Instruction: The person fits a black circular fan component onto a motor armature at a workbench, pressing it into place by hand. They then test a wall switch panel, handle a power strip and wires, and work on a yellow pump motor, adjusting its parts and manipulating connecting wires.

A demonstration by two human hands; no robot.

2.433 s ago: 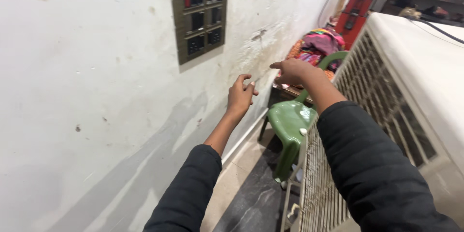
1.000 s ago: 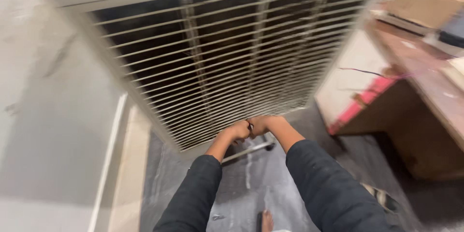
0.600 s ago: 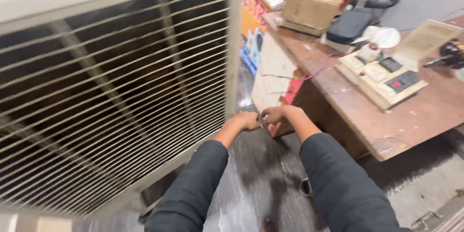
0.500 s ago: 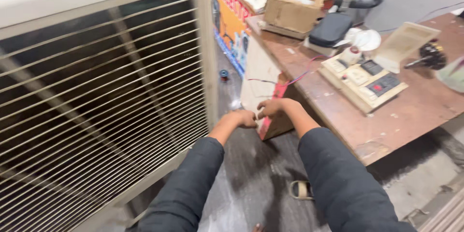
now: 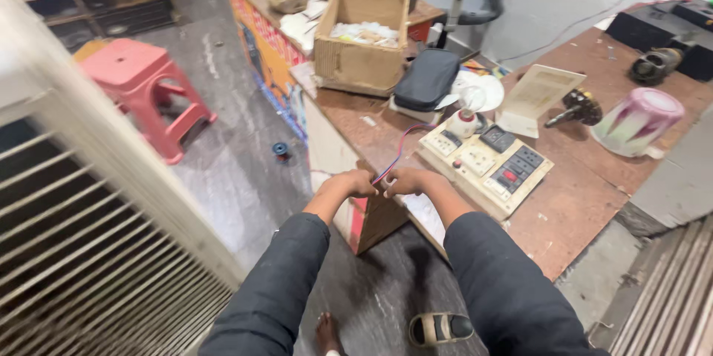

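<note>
Large white slatted cooler cabinet (image 5: 96,237) fills the left side, louvres toward the person. Brown wooden counter (image 5: 579,200) runs along the right, cluttered. On it, back to front: open cardboard box (image 5: 362,29) w/ pale scraps inside, black zip pouch (image 5: 427,77) lying just beside the box, pink-and-white plastic jug (image 5: 639,122) tipped on its side, cream switch-and-socket test board (image 5: 486,163) near the counter edge, prob. kept there for reach. Pink plastic stool (image 5: 141,92) stands on the grey floor, well apart.

Both hands meet at the counter edge. Left hand (image 5: 355,184) curled, grip pinching the thin red-and-blue twin wire (image 5: 397,154); right hand (image 5: 405,181) touching it, fingers pressed together on the same wire end. Wire runs up from the hands to the test board, so it is held taut-ish betw. the two. Sandalled foot (image 5: 438,326) below.
</note>
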